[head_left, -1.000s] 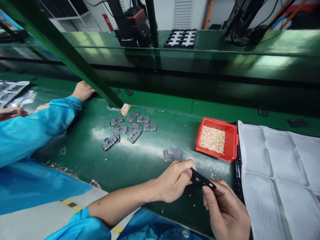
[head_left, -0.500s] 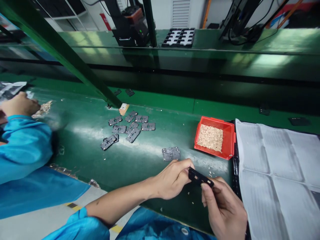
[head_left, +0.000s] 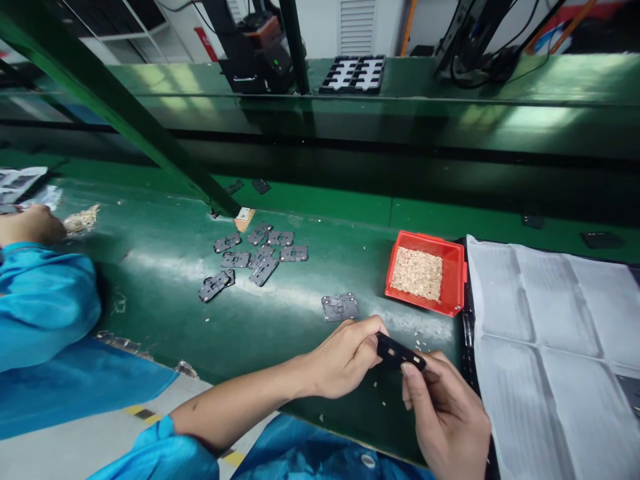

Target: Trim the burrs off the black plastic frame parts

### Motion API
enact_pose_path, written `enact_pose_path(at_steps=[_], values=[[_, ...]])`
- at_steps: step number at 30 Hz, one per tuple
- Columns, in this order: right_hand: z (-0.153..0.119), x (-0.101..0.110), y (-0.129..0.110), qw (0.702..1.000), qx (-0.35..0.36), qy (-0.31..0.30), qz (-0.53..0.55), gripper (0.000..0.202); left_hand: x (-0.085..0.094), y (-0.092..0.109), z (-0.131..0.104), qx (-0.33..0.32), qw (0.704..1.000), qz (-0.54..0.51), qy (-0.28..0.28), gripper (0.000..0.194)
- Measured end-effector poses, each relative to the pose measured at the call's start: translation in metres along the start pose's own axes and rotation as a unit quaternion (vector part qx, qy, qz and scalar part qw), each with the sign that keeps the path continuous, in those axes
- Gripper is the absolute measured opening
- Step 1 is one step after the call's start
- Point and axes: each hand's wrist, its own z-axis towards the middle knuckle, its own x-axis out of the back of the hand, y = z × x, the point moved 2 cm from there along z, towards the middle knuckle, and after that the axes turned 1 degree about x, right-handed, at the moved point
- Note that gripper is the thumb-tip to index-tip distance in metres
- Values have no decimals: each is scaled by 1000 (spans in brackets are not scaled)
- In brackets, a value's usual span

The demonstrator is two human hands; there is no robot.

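Both hands close on one black part (head_left: 399, 351): the left hand (head_left: 335, 363) pinches its left end with curled fingers, and the right hand (head_left: 453, 413) grips the other end, thumb on the face beside a small pale piece. The part is held above the near edge of the green bench (head_left: 280, 320). A slack pinch at either end could let it tip or drop, and a sliding thumb could knock that pale piece askew; whether it is fixed cannot be told.

Just beyond the left knuckles lies a flat grey part (head_left: 340, 307), close enough for the hand to nudge. Loose pale bits dot the bench around the held part and could cling to it if it is set down there. Farther off, a red bin (head_left: 454, 280) holds more pale pieces; a careless right elbow or sleeve might catch the white sheet (head_left: 530, 300) beside it. Leftward lie a loose cluster of dark parts (head_left: 264, 271), a slanting green post (head_left: 150, 143) behind them, and a co-worker's hand (head_left: 33, 225) near a pale heap (head_left: 83, 220).
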Motion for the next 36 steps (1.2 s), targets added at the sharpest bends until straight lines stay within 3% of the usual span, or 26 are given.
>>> enact_pose_path(at_steps=[9, 12, 16, 22, 28, 36], values=[[4, 0, 6, 1000, -13, 24, 4, 8, -5, 5, 1, 44, 999, 11, 0, 11], [5, 2, 8, 999, -31, 40, 8, 9, -5, 5, -1, 78, 997, -12, -15, 25], [7, 6, 5, 999, -17, 49, 4, 12, -2, 6, 2, 43, 998, -42, -1, 29], [8, 6, 6, 998, -9, 59, -4, 12, -5, 10, 10, 3, 999, 38, 3, 36], [9, 9, 9, 996, -7, 94, 1, 8, 1, 18, 8, 35, 994, 81, -63, 21], [11, 10, 3, 997, -7, 77, 15, 11, 0, 28, 15, 18, 995, 85, -41, 37]])
